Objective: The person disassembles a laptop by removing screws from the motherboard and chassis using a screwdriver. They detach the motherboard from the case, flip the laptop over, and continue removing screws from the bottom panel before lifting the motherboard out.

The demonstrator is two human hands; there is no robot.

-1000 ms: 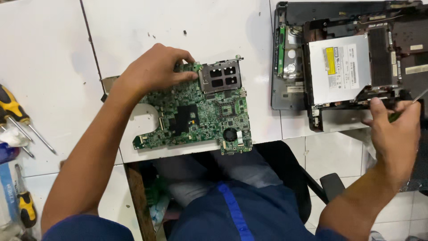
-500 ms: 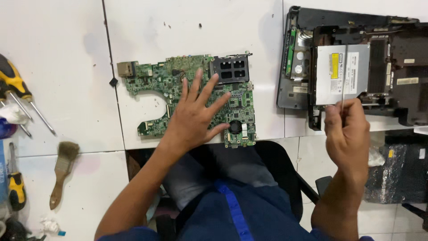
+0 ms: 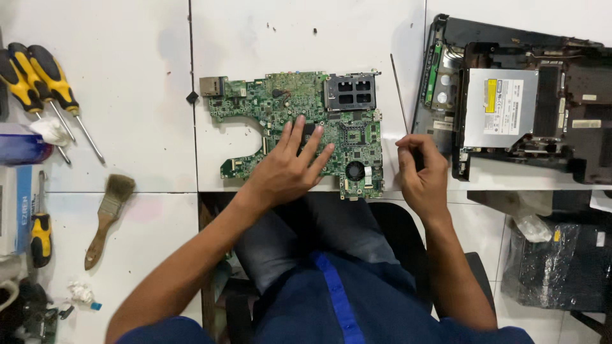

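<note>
L hand (image 3: 290, 169) lies flat, palm down, fingers spread apart, on the lower middle of a green circuit board (image 3: 299, 124), pressing on it w/o gripping anything. The board sits on the white tabletop (image 3: 127, 95), near its front edge, component side up, w/ a dark metal card slot frame (image 3: 350, 91) at its upper right corner and a small round black part (image 3: 354, 170) near its lower right, just beside the fingertips. R hand (image 3: 422, 172) is just right of the board, fingers curled together around the dark handle of a thin screwdriver (image 3: 400, 95); its long slim shaft runs up and slightly left over the tabletop, btwn the board and an opened laptop base (image 3: 574, 121). The laptop base lies at the right of the tabletop, black shell, w/ a silver optical drive (image 3: 503, 108) showing in its middle and a green strip of board along its left side. Well apart at far left: three yellow-and-black screwdrivers (image 3: 44, 79) side by side, tips pointing down-right, and a fourth yellow-handled tool (image 3: 40, 232) lower down by a white box (image 3: 16, 207). A wooden-handled brush (image 3: 109, 216) lies tilted btwn those and the person's left forearm. A scrap of white tissue (image 3: 81, 293) sits near the bottom left. The person wears dark blue, seated on a black chair (image 3: 395, 223), legs under the tabletop edge.
</note>
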